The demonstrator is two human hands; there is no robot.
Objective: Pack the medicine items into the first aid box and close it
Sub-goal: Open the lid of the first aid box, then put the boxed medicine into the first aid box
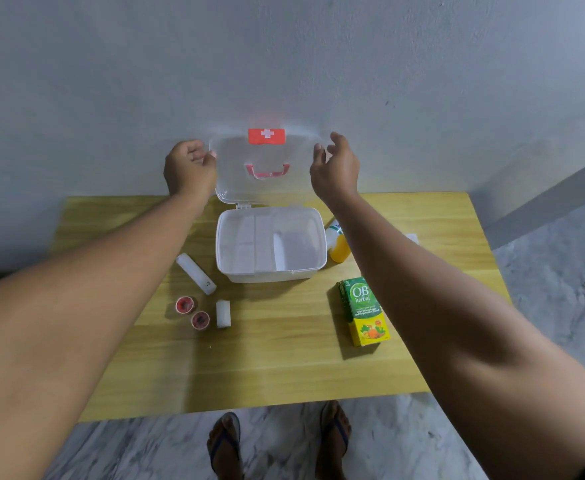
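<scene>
Open first aid box [270, 271] at the back middle of the wooden table [267, 368], white dividers visible inside. Translucent lid [267, 188] raised upright before the grey wall, red cross label at its top, red handle at its centre, outline slightly blurred. Left hand [189, 168] at the lid's left edge, fingers curled and pinching the rim. Right hand [336, 168] just beside the lid's right edge, fingers loosely spread and released, contact with the rim not discernible. Left of the box: white tube [196, 273] lying flat; nearer the front, red pot [184, 304], second red pot [200, 320] and gauze roll [223, 314], close together. Right of the box: yellow bottle [338, 247], partly hidden by the right forearm; green-and-yellow carton [363, 311] lying flat, nearer the front.
</scene>
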